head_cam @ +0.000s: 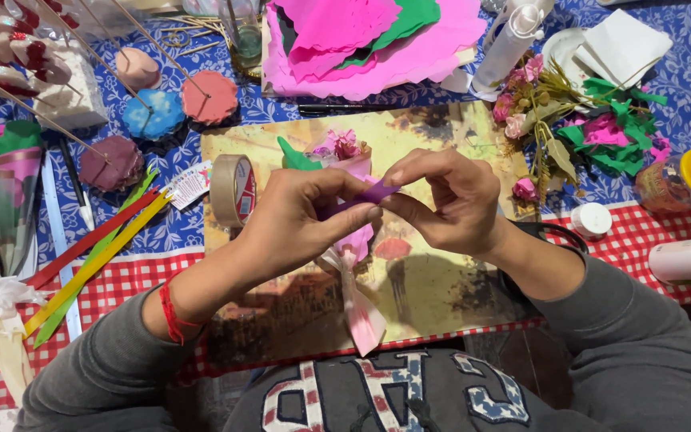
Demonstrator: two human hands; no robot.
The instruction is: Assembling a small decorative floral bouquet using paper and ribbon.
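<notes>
A person in a grey sweatshirt pinches a small purple paper strip (365,197) between both hands above the middle of a craft-strewn bench (681,104). The left hand (301,220), a red thread at its wrist, has thumb and fingers closed on the strip's near end; the right hand (449,200) is closed on its far end, fingertips of the two hands almost touching. Directly beneath the strip lies a pink paper flower bouquet (353,264) tied with a pale ribbon, its wrapped stem pointing toward the near edge and its blossoms toward the far edge, resting on a yellowish painted board (433,288) at the bench's centre. A roll of tan tape (232,190) stands on edge at the board's left side, just beside the left hand. Toward the left edge lie red, yellow and green paper strips (93,260), and farther back, clay-like discs on wooden skewers (153,108). A stack of pink and green scalloped paper (369,40) sits at the far edge behind the board. Toward the right edge are green paper scraps (617,128) with small pink blossoms, a white bottle cap (591,219) and a yellow-lidded jar (685,176).
</notes>
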